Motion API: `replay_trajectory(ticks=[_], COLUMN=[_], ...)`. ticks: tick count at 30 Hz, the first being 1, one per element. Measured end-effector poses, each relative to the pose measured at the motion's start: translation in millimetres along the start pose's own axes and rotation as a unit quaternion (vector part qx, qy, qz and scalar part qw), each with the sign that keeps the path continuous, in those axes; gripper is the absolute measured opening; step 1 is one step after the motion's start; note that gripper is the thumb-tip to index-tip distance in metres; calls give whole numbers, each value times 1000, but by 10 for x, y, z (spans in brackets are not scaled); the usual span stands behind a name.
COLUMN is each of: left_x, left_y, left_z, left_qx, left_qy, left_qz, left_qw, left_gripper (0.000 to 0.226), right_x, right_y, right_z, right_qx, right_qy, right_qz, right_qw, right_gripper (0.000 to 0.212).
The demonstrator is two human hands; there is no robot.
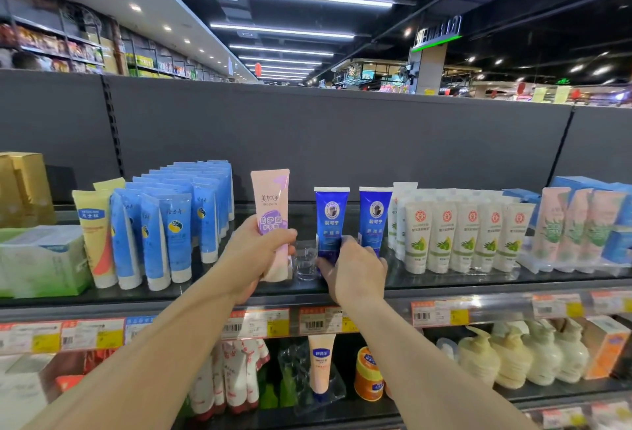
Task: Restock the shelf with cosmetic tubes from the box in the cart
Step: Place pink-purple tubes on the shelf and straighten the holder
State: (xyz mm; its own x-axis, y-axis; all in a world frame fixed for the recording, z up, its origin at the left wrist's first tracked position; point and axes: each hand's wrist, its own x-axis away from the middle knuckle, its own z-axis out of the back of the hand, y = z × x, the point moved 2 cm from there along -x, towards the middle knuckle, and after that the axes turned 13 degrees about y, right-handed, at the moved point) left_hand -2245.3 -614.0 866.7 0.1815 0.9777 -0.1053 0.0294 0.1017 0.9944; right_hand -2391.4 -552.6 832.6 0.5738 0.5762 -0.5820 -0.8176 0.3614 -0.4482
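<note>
Both arms reach up to the shelf (444,284): left hand (254,258) fingers wrapped round an upright pink tube (272,214), right hand (352,270) fingers curled gripping the dark blue tube (330,221) just right of it.

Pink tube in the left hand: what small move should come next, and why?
Probably set the pink tube down upright on the shelf. The left hand holds it at the gap left of the dark blue tube, which the right hand grips.
</note>
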Motion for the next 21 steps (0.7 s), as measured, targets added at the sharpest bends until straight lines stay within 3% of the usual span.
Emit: replay_trajectory(ticks=[16, 21], left_x=[77, 81], left_y=[-84, -77], left_z=[217, 220], left_qx=[10, 26], left_qy=[7, -1], left_qz=[5, 9], left_qw=[1000, 1000], left_gripper=[35, 23], right_x=[-116, -78], right_y=[90, 134], right_z=[-113, -45], right_qx=[-63, -147], right_qy=[-25, 6], right_qz=[-36, -58], right_qw=[997, 987], right_gripper=[40, 40])
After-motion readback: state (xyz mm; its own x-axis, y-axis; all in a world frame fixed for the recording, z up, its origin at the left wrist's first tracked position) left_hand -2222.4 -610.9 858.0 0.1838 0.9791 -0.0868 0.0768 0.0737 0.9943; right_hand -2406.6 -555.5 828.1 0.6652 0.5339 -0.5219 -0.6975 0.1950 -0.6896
